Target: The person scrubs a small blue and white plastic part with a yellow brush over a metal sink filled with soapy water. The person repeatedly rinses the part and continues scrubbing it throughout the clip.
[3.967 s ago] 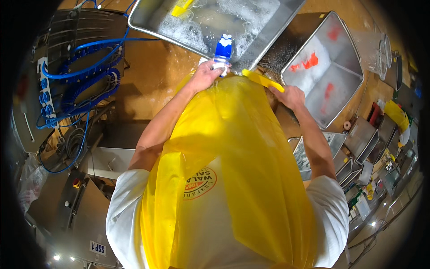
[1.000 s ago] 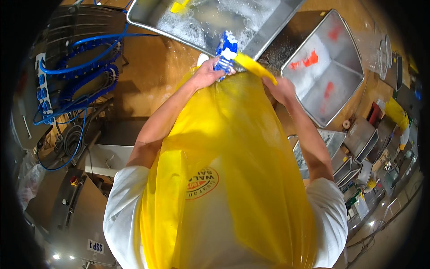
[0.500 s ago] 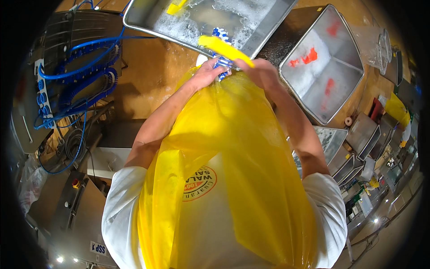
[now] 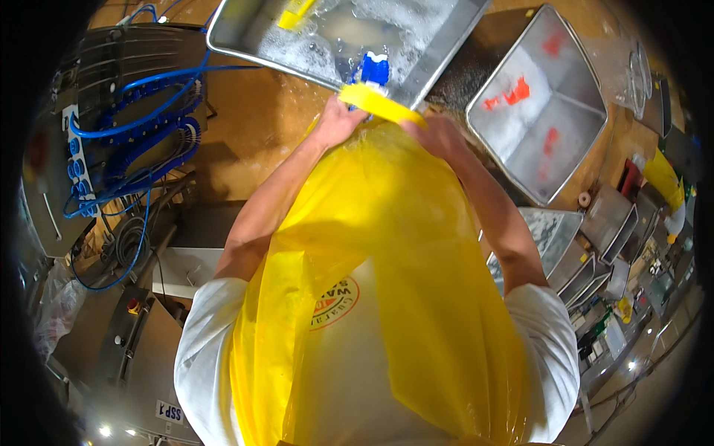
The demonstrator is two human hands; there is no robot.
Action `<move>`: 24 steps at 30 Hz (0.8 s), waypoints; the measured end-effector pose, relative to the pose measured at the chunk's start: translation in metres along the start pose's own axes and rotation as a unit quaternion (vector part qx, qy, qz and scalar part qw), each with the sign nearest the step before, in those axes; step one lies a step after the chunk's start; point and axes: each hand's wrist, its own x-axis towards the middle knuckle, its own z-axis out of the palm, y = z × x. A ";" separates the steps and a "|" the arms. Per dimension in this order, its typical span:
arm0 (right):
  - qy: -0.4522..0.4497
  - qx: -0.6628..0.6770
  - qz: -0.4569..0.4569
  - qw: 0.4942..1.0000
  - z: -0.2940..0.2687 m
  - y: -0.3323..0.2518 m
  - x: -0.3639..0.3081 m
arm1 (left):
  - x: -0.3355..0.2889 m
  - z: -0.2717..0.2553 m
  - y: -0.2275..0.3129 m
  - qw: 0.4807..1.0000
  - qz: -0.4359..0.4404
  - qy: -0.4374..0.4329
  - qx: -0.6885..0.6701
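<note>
My right hand point(image 4: 437, 135) is closed around the handle end of a yellow scrub brush point(image 4: 379, 104). The brush's broad end lies across a blue and white ribbed plastic part point(image 4: 375, 70). My left hand point(image 4: 338, 121) grips the lower end of that part, with some fingers hidden behind the brush. The part's upper end reaches over the near rim of a metal tub point(image 4: 279, 64) of sudsy water. Another yellow piece point(image 4: 296, 13) leans at the tub's far left side.
To the right stands a metal bin point(image 4: 535, 195) with foam and red pieces inside. Blue hoses point(image 4: 149, 126) and cables hang on a metal machine at the left. Metal trays point(image 4: 610, 215) sit farther right. A yellow apron point(image 4: 439, 245) covers my front.
The brush has shifted slightly downward over the blue and white part. That part has turned, showing a broader blue face toward the tub. Both hands keep their grip.
</note>
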 end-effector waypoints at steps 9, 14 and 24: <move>-0.049 -0.023 0.206 0.977 -0.022 0.105 -0.063 | -0.024 -0.022 -0.018 0.935 -0.102 -0.168 -0.296; -0.031 -0.023 0.103 0.994 -0.042 0.052 -0.039 | -0.019 -0.014 -0.031 0.981 -0.070 -0.103 -0.148; -0.105 0.002 0.151 0.983 -0.040 0.020 -0.019 | -0.001 0.014 -0.048 0.976 0.181 0.049 0.109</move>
